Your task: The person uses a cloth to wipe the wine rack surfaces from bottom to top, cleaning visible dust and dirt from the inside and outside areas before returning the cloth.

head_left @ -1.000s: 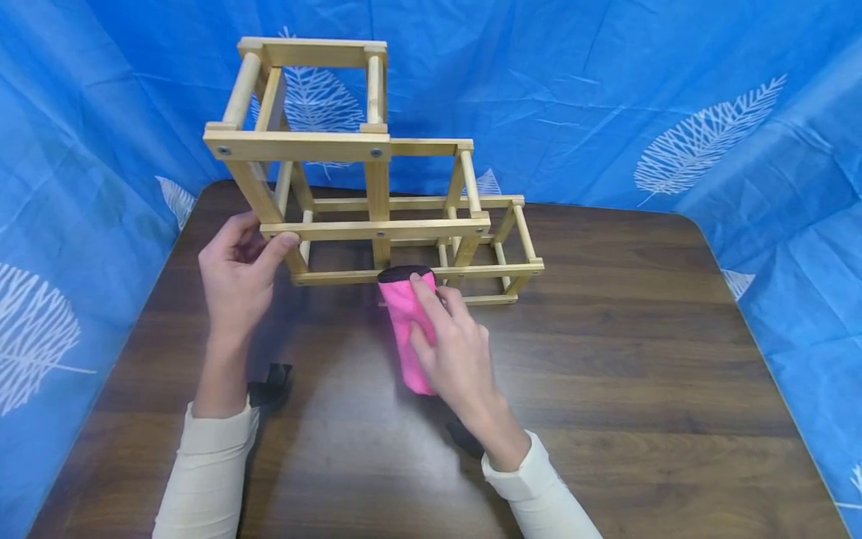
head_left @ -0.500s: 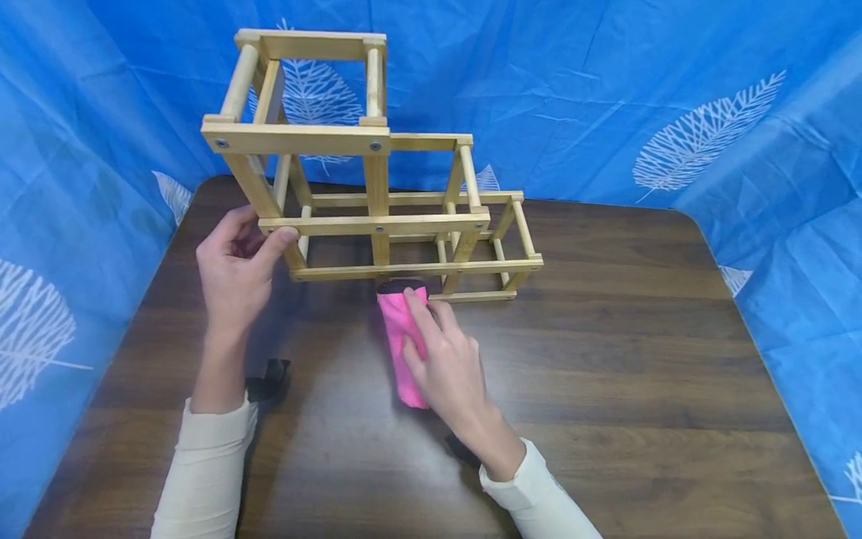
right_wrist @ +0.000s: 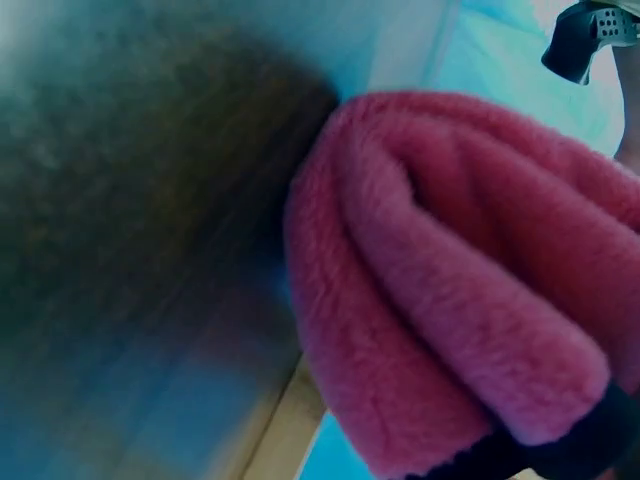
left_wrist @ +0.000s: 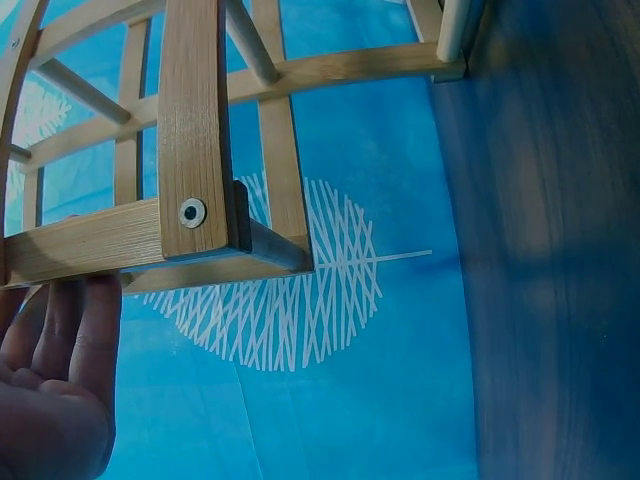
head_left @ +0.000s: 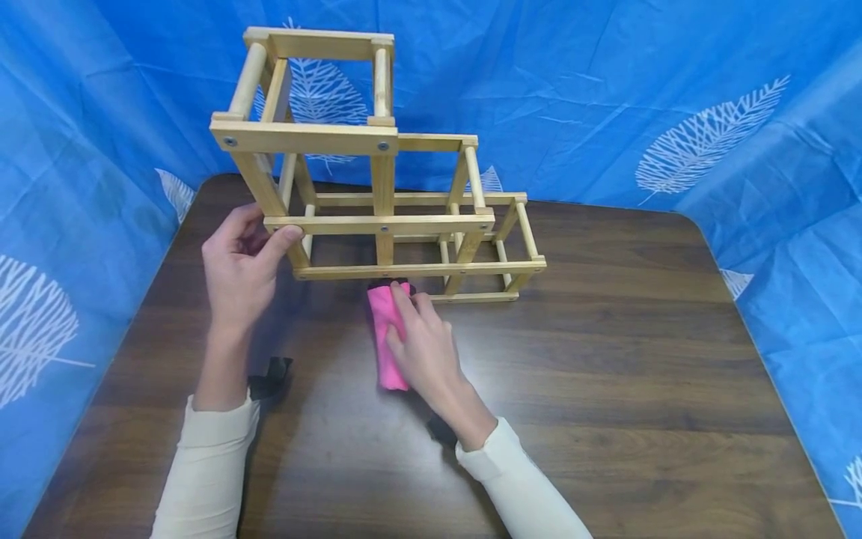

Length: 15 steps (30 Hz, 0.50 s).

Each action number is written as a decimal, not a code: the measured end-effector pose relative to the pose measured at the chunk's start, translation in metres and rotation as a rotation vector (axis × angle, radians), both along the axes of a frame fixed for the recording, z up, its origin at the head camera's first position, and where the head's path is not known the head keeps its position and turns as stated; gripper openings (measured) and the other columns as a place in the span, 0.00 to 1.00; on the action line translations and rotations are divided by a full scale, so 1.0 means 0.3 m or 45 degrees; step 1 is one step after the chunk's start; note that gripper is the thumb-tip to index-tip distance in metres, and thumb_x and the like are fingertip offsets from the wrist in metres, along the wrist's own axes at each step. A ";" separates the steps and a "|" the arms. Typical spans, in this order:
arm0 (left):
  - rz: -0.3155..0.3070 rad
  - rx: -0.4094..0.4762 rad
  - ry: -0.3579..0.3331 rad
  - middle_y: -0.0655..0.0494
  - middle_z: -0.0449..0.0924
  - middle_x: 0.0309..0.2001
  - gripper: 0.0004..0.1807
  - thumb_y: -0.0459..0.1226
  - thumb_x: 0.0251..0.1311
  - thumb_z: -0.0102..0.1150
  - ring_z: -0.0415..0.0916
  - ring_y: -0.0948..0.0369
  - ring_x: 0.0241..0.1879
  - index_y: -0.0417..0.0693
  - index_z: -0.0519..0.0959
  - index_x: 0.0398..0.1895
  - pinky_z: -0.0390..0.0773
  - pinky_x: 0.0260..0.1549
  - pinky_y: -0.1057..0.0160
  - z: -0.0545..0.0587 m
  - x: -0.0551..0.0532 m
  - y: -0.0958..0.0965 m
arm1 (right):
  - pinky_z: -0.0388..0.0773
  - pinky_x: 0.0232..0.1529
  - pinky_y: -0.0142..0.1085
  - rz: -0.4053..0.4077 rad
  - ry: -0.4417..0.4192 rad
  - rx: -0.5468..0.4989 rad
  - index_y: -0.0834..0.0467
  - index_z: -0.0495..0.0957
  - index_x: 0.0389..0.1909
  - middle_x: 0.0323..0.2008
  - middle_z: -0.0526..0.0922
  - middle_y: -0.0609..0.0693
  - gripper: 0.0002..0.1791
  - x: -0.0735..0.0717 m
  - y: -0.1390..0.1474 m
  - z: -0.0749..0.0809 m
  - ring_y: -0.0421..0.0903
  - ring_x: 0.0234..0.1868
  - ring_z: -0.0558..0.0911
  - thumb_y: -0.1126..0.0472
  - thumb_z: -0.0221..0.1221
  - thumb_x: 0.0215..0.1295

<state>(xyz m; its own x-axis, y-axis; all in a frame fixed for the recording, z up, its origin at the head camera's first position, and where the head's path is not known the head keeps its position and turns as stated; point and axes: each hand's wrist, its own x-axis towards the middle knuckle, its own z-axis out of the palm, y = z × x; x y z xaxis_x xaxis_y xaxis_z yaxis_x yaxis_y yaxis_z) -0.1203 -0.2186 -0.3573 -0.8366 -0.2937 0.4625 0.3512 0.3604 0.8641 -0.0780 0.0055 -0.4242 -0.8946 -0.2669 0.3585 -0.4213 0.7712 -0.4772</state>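
A stepped wooden rack [head_left: 384,187] of slats and round dowels stands on the table, highest at its left. My left hand [head_left: 240,273] grips its left side at the middle rail, thumb in front and fingers behind; the left wrist view shows those fingers [left_wrist: 75,335] below a slat. My right hand [head_left: 426,344] holds a folded pink cloth [head_left: 385,337] with a dark edge, just in front of the rack's bottom rail. In the right wrist view the fuzzy folds of the cloth [right_wrist: 440,270] fill much of the frame and hide most of the hand.
The brown wood-grain table [head_left: 626,359] extends to the right and front. Blue curtains [head_left: 572,97] with white leaf prints hang behind and on both sides, close to the rack's back. Black straps [head_left: 271,378] sit at the wrists.
My right hand and the pink cloth have first come down from the rack's lower rail, then shifted left along its front. The left hand keeps its grip on the rack.
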 end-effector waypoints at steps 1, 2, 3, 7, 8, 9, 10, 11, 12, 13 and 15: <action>0.002 -0.001 -0.003 0.50 0.84 0.50 0.21 0.37 0.57 0.70 0.82 0.67 0.40 0.43 0.81 0.55 0.79 0.40 0.72 0.001 0.001 0.000 | 0.82 0.22 0.44 0.001 -0.028 0.017 0.60 0.73 0.65 0.44 0.79 0.61 0.32 -0.006 -0.001 -0.003 0.52 0.25 0.81 0.65 0.64 0.57; 0.003 -0.001 -0.005 0.50 0.84 0.50 0.21 0.37 0.57 0.70 0.83 0.67 0.41 0.43 0.81 0.55 0.79 0.41 0.72 0.002 0.002 -0.001 | 0.82 0.23 0.44 0.003 -0.063 0.028 0.61 0.72 0.65 0.44 0.79 0.61 0.32 -0.011 -0.002 -0.006 0.52 0.26 0.81 0.65 0.64 0.57; 0.002 0.001 -0.008 0.50 0.84 0.50 0.21 0.37 0.57 0.70 0.83 0.67 0.42 0.44 0.81 0.55 0.79 0.41 0.71 0.002 0.003 -0.001 | 0.82 0.23 0.44 0.001 -0.096 0.039 0.61 0.72 0.65 0.43 0.79 0.60 0.32 -0.018 -0.002 -0.008 0.52 0.26 0.81 0.65 0.64 0.57; -0.003 0.006 -0.008 0.51 0.84 0.51 0.21 0.37 0.57 0.70 0.83 0.67 0.41 0.44 0.81 0.55 0.79 0.41 0.71 0.002 0.004 -0.002 | 0.82 0.29 0.46 -0.003 -0.212 0.032 0.61 0.73 0.66 0.41 0.80 0.59 0.32 -0.037 0.011 -0.014 0.50 0.30 0.80 0.64 0.63 0.56; -0.005 0.008 -0.006 0.50 0.84 0.50 0.21 0.36 0.57 0.70 0.82 0.67 0.41 0.44 0.81 0.55 0.79 0.40 0.72 0.001 0.003 -0.002 | 0.82 0.31 0.47 -0.005 -0.235 0.010 0.60 0.73 0.66 0.41 0.81 0.58 0.33 -0.040 0.015 -0.012 0.50 0.30 0.79 0.64 0.64 0.56; -0.006 0.009 -0.005 0.50 0.84 0.50 0.21 0.36 0.57 0.70 0.82 0.68 0.40 0.44 0.81 0.55 0.79 0.40 0.72 0.001 0.003 -0.002 | 0.82 0.33 0.47 -0.008 -0.250 -0.014 0.60 0.73 0.66 0.39 0.81 0.56 0.33 -0.041 0.021 -0.010 0.49 0.31 0.78 0.64 0.64 0.56; -0.006 0.009 -0.005 0.50 0.84 0.50 0.21 0.36 0.57 0.70 0.82 0.68 0.40 0.44 0.81 0.55 0.79 0.40 0.72 0.002 0.003 -0.003 | 0.81 0.34 0.47 -0.011 -0.262 -0.044 0.60 0.73 0.66 0.38 0.80 0.55 0.33 -0.041 0.026 -0.008 0.47 0.30 0.77 0.64 0.63 0.56; -0.008 0.013 -0.005 0.50 0.84 0.50 0.21 0.36 0.57 0.70 0.82 0.68 0.40 0.44 0.82 0.55 0.79 0.40 0.71 0.002 0.003 -0.003 | 0.80 0.34 0.46 -0.018 -0.266 -0.078 0.59 0.74 0.65 0.36 0.80 0.53 0.32 -0.041 0.032 -0.005 0.47 0.30 0.76 0.63 0.63 0.56; -0.009 0.012 -0.006 0.50 0.84 0.50 0.21 0.36 0.57 0.70 0.82 0.68 0.40 0.44 0.81 0.55 0.79 0.40 0.71 0.002 0.003 -0.003 | 0.78 0.33 0.45 -0.023 -0.264 -0.118 0.59 0.74 0.65 0.34 0.79 0.52 0.32 -0.039 0.037 0.000 0.46 0.29 0.75 0.63 0.63 0.55; -0.011 0.013 -0.007 0.50 0.84 0.50 0.21 0.36 0.57 0.70 0.83 0.67 0.41 0.44 0.81 0.55 0.79 0.41 0.71 0.003 0.002 -0.003 | 0.77 0.32 0.44 -0.031 -0.257 -0.157 0.59 0.74 0.65 0.33 0.79 0.51 0.32 -0.036 0.042 0.004 0.45 0.28 0.74 0.63 0.63 0.55; -0.015 0.017 -0.009 0.50 0.84 0.50 0.21 0.36 0.57 0.70 0.83 0.67 0.42 0.44 0.81 0.55 0.79 0.42 0.70 0.004 -0.001 -0.003 | 0.73 0.29 0.42 -0.048 -0.223 -0.236 0.59 0.75 0.64 0.30 0.77 0.50 0.31 -0.030 0.053 0.012 0.45 0.26 0.71 0.63 0.63 0.56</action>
